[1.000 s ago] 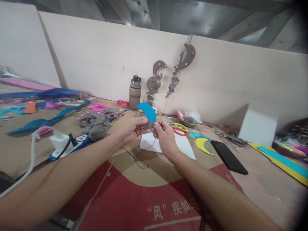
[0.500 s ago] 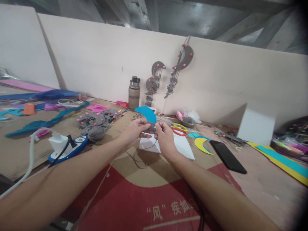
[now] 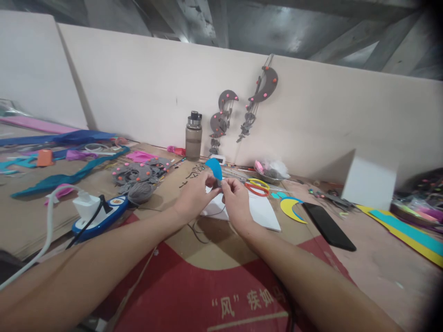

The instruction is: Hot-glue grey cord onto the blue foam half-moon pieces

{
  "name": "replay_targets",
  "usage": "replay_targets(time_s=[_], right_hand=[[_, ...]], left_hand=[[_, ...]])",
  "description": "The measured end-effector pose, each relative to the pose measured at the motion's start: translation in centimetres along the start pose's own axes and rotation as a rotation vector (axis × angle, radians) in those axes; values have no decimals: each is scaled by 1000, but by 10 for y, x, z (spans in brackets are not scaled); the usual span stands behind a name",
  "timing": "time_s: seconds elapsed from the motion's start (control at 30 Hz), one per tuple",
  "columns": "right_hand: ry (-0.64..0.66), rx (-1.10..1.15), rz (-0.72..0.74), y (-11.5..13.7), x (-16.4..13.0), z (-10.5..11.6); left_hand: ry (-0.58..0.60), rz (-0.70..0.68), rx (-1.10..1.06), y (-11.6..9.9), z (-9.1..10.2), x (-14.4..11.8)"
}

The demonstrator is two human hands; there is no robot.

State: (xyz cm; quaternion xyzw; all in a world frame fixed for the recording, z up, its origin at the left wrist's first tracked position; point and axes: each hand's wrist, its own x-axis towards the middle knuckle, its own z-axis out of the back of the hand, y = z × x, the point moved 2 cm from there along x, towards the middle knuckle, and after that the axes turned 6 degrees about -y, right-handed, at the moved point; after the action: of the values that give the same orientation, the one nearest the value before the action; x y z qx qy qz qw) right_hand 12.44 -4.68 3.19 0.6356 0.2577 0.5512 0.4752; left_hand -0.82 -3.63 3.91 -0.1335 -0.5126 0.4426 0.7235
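Both hands meet at table centre: left hand (image 3: 194, 196) just left of right hand (image 3: 237, 203), foam piece (image 3: 213, 168) pinched between them. White sheet (image 3: 261, 212) on table beneath. Bottle (image 3: 194, 137) behind, against wall. Scissors (image 3: 256, 186) far right of hands; phone (image 3: 328, 226) further right. Yarn ball (image 3: 140, 192) and charger (image 3: 86, 207) left.

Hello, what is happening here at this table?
A person holds a blue foam piece up between the left hand and right hand, both pinching near its lower edge, where a thin dark thread hangs to the cardboard. Scissors, a black phone and a water bottle lie around.
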Motion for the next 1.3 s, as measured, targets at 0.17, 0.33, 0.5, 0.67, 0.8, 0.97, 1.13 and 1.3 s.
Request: replay_targets(time_s=[0.17, 0.33, 0.5, 0.67, 0.8, 0.97, 1.13, 1.3], right_hand=[[24, 10, 16, 7, -3, -2], [79, 47, 28, 8, -6, -5], [43, 22, 31, 5, -7, -4], [47, -38, 40, 1, -5, -3], [36, -60, 52, 2, -4, -2], [25, -86, 55, 3, -3, -1], [20, -85, 14, 1, -2, -1], [66, -94, 19, -1, -2, -2]], left_hand=[[-28, 0, -27, -2, -2, 1], [62, 253, -270, -6, -4, 0], [31, 385, -547, -4, -6, 3], [16, 466, -847, 3, -12, 5], [54, 461, -916, 2, -13, 6], [66, 481, -869, -3, -9, 6], [114, 430, -838, -3, -8, 4], [64, 507, -887, 1, -8, 5]])
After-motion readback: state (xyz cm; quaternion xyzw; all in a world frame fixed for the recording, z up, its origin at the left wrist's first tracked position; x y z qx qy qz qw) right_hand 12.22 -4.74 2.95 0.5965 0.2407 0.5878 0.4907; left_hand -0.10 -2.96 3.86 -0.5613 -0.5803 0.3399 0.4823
